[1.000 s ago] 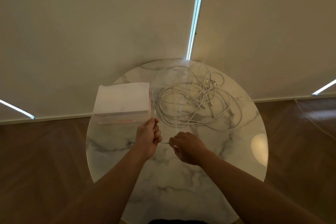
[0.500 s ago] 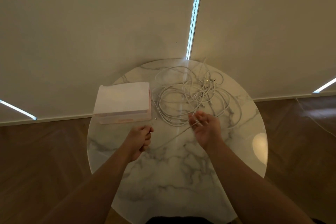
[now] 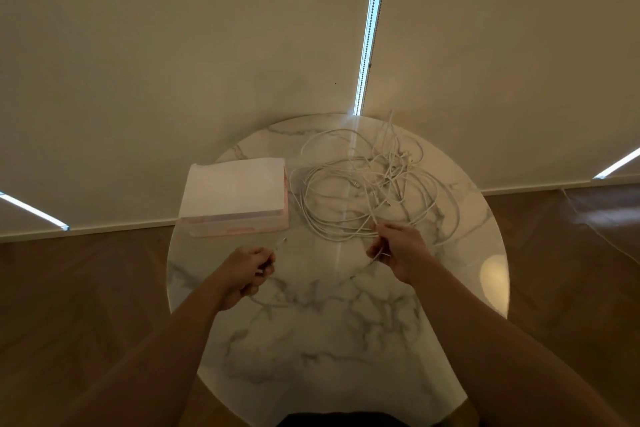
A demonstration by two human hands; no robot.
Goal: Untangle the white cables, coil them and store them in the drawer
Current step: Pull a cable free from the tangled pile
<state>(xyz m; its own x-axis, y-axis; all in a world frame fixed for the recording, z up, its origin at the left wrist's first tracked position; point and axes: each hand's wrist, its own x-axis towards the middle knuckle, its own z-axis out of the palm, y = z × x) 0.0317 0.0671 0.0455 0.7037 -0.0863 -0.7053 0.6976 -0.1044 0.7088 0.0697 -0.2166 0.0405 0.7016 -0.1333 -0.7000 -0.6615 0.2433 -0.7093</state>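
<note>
Beige blinds fill the upper frame, and below them a round marble table stands on a wooden floor. The white cables lie in a loose tangle on the upper right of the table, just beside the small white-and-pink drawer at centre left, which looks shut.

A second ago both hands worked close together at mid-table, in front of the drawer. They have since drawn apart. The left hand has pulled back toward lower left, its fingers curled round one cable with the plug end poking out toward the drawer. The right hand, flat and reaching half a second ago, has now closed its fingers on strands at the near edge of the tangle.

Judging by this, one cable is being pulled out of the heap. Untangling has barely begun: nothing is coiled and nothing is stored.
</note>
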